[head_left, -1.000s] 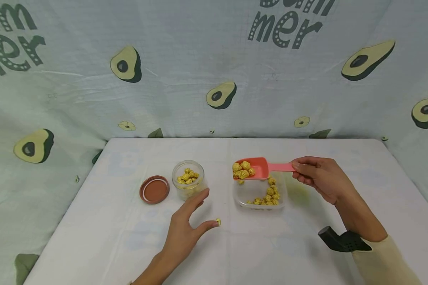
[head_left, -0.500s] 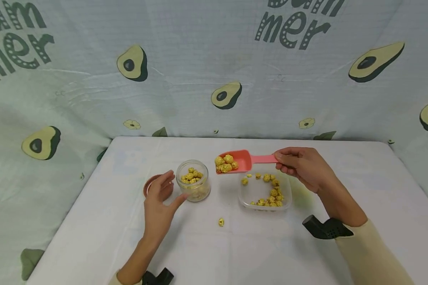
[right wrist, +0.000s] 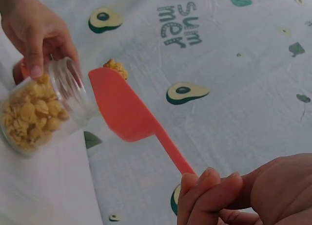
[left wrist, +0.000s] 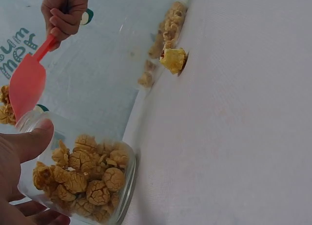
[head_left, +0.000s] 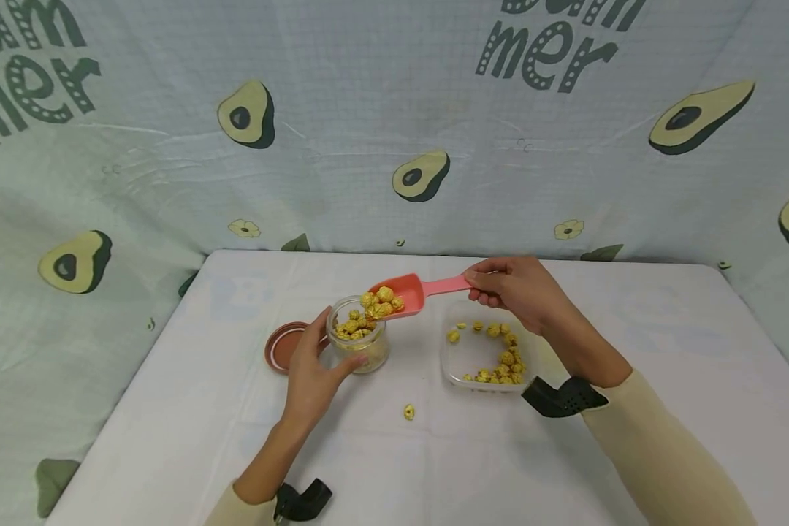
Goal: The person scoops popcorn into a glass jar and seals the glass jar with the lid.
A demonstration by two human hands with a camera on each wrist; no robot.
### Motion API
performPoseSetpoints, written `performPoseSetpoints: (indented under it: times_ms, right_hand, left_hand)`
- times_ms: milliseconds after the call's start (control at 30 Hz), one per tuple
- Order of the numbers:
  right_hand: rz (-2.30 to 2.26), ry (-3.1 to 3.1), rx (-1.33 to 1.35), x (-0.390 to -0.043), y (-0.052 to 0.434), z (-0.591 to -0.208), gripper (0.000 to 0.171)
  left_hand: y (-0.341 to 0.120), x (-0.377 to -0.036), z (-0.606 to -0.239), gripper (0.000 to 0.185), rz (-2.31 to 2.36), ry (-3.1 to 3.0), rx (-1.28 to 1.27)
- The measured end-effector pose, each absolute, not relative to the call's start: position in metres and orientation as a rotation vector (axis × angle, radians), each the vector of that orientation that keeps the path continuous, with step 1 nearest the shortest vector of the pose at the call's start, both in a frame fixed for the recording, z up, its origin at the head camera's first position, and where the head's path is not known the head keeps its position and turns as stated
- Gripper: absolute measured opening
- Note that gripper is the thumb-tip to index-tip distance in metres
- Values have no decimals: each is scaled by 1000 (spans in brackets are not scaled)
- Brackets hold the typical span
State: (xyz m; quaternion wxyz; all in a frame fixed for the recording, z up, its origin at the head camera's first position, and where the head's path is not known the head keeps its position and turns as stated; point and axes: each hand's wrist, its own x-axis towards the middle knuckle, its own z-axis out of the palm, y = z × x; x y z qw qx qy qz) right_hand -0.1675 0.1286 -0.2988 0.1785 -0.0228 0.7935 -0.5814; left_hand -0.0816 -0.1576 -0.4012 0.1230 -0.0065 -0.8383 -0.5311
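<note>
My right hand pinches the handle of a pink scoop. Yellow popcorn fills the scoop's front, which hangs over the right rim of a glass jar. The jar stands upright, and the left wrist view shows popcorn piled inside it. Around the jar's left and near sides, my left hand holds it between thumb and fingers. From below, the right wrist view shows the underside of the scoop, hiding most of its load.
A clear plastic box with some popcorn along its sides stands right of the jar. One loose popcorn piece lies on the white tablecloth. The brown lid lies left of the jar, partly behind my left hand.
My right hand has carried the loaded scoop left from above the box to the jar. My left hand has left the loose popcorn piece on the table and taken hold of the jar.
</note>
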Motion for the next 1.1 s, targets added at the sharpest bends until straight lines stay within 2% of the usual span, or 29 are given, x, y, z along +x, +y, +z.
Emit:
performPoseSetpoints:
  times_ms: [533, 1100]
  right_hand:
    - [-1503, 2401, -155, -176, 98, -273, 23]
    - [-1406, 2608, -351, -165, 84, -235, 16]
  left_hand:
    - [-158, -82, -401, 89, -1533, -2452, -21]
    - [-159, -83, -401, 90, -1514, -2458, -40]
